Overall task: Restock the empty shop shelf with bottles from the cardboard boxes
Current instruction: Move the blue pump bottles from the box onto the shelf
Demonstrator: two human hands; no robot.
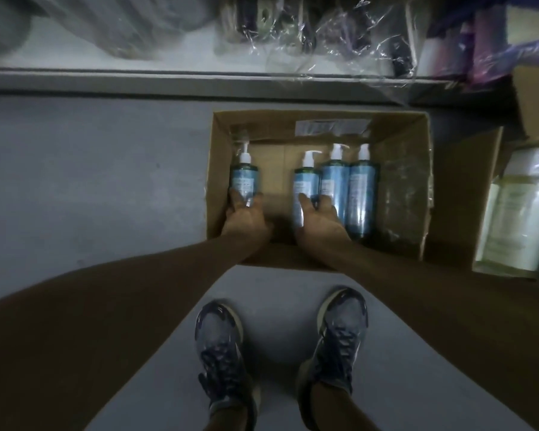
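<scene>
The grey floor [75, 181] runs up to a low shelf [168, 77] at the top of the view. The shelf carries blurred goods in clear plastic wrap [308, 35] on its right part. We see no blue bottle on it.

A cardboard box [399, 188] stands open on the floor, just in front of the shelf. It holds four blue pump bottles, all upright:
- The first bottle [245, 175] stands alone against the left wall.
- The second bottle [305, 181] stands near the middle.
- The third bottle [335, 178] and the fourth bottle [361, 194] stand touching, just right of the second.

State of the hands:
- The left grip [245, 214] is wrapped round the lower body of the first bottle.
- The right grip [319, 217] lies on the lower body of the second bottle. Its fingers are spread to either side and are not visibly closed.

We judge the step in hand to be the pick-up of two bottles at once. No bottle has left the box yet. Much of the box bottom is bare, so we judge this box to be largely emptied. Two more bottles remain after this pair. A second box [517, 213] of pale wrapped packs waits at the right.
</scene>
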